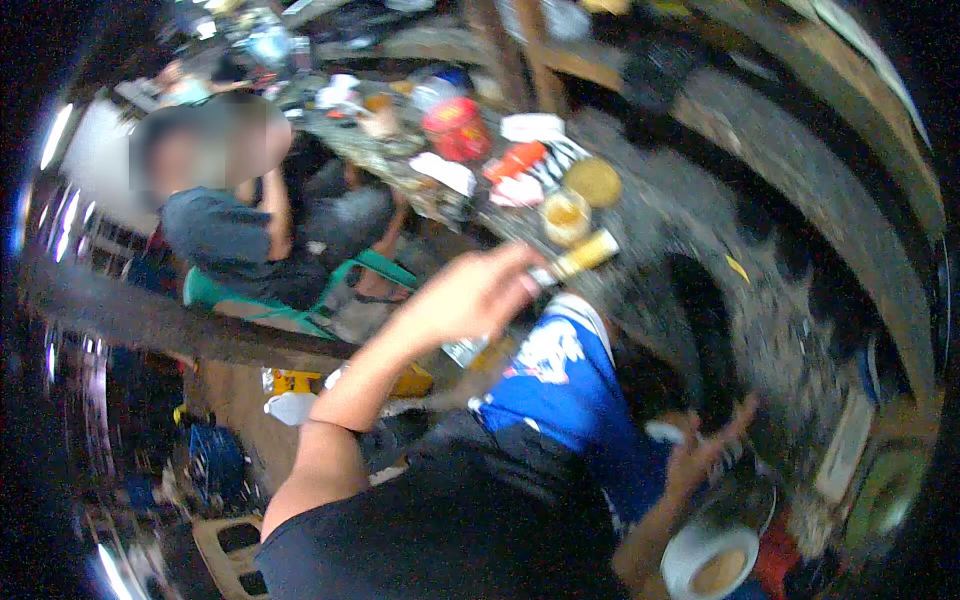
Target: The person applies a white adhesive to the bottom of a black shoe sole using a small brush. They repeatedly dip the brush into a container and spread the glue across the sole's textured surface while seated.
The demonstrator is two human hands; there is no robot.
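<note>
In the head view my left hand (495,290) is closed round a short yellow-and-white stick-like object (585,255), perhaps a brush, too blurred to be sure. Just beyond it an open tub of yellowish contents (566,215) stands beside a round tan lid (592,182). An orange container (515,162), a red tub (455,128) and white scraps (445,172) lie on the cluttered bench (480,220). My right hand (710,450) is open at the lower right, fingers spread, above a white round container with tan contents (705,565).
Another person (215,230) sits at the left on a green chair (210,290). A wooden beam (120,305) crosses below them. A dark post (505,55) rises behind the bench, with dark curved shapes (700,310) at the right and yellow items (300,382) on the floor.
</note>
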